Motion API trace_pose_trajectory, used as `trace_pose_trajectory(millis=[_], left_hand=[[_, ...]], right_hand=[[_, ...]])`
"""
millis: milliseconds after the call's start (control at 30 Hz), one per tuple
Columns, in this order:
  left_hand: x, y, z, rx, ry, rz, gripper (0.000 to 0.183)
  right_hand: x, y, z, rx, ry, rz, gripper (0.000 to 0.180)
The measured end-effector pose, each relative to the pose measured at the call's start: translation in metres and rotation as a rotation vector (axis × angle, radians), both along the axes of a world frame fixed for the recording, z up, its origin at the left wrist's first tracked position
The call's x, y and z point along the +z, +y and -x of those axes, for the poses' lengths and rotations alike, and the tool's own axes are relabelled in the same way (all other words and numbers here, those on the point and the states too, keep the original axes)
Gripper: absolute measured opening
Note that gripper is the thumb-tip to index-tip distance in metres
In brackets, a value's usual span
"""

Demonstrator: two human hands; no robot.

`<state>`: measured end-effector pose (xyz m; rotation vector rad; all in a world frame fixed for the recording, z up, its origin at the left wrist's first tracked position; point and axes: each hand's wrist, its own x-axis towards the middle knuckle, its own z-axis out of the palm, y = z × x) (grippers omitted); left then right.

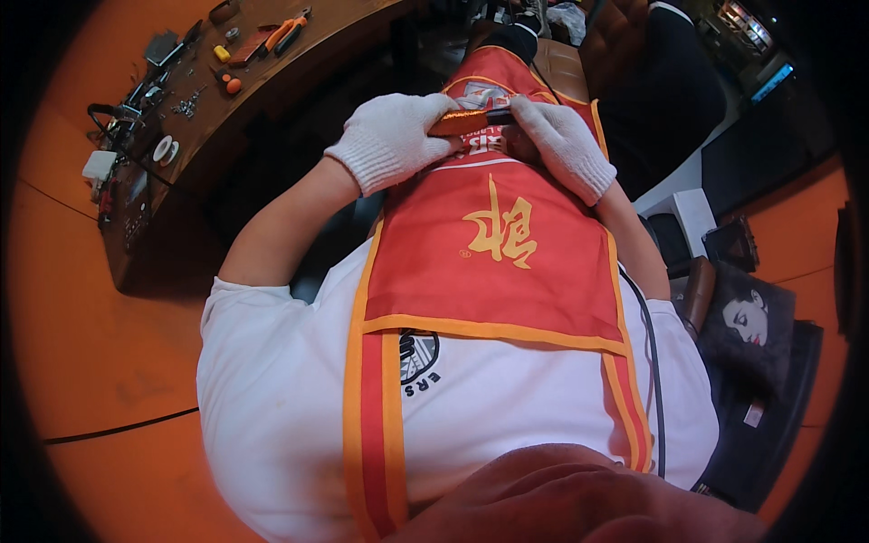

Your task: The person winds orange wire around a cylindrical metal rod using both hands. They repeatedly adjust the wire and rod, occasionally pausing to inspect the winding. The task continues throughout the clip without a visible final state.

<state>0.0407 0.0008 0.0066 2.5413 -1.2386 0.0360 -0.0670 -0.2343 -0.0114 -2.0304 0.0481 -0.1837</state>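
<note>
In front of my lap, both hands wear white knit gloves. My left hand [400,139] pinches a flat orange-brown piece [460,124] between thumb and fingers; its upper edge glitters. My right hand [567,146] closes on the black end [500,117] of what looks like the same piece. Its exact kind cannot be told, and both ends are partly hidden by the gloves. Under the hands hangs a red apron [495,271] with orange trim and yellow lettering, worn over a white T-shirt [509,400].
At the left stands a curved wooden workbench [197,146]. It bears orange-and-black pliers [288,32], small metal parts [188,103], a white spool [163,149] and other tools. Brown padded seating [562,62] lies ahead. To the right are a white box [694,216] and a dark printed panel [723,339].
</note>
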Motion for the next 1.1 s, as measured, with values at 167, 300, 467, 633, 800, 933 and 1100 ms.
trace_pose_trajectory(millis=[167, 300, 467, 633, 800, 933, 1100], left_hand=[[0.006, 0.0, -0.001, -0.02, 0.038, 0.003, 0.046], [0.007, 0.005, -0.006, -0.058, 0.26, 0.102, 0.055], [0.006, 0.005, -0.011, -0.001, 0.263, 0.048, 0.054], [0.006, 0.005, -0.012, -0.086, 0.172, 0.051, 0.055], [0.007, 0.002, -0.017, -0.022, 0.281, 0.015, 0.048], [0.005, -0.003, -0.014, -0.077, 0.167, -0.002, 0.046], [0.009, -0.002, -0.006, -0.068, 0.261, 0.026, 0.043]], right_hand=[[0.003, 0.0, -0.002, 0.027, -0.069, 0.058, 0.042], [-0.001, 0.0, 0.001, 0.01, -0.23, 0.097, 0.034], [-0.007, -0.001, -0.003, 0.099, -0.297, 0.049, 0.034], [-0.005, -0.001, -0.009, 0.122, -0.252, 0.059, 0.033], [-0.008, -0.003, -0.011, 0.088, -0.163, -0.059, 0.032], [-0.011, -0.009, -0.009, 0.168, -0.267, 0.054, 0.033], [-0.014, -0.007, -0.006, 0.198, -0.249, 0.032, 0.033]])
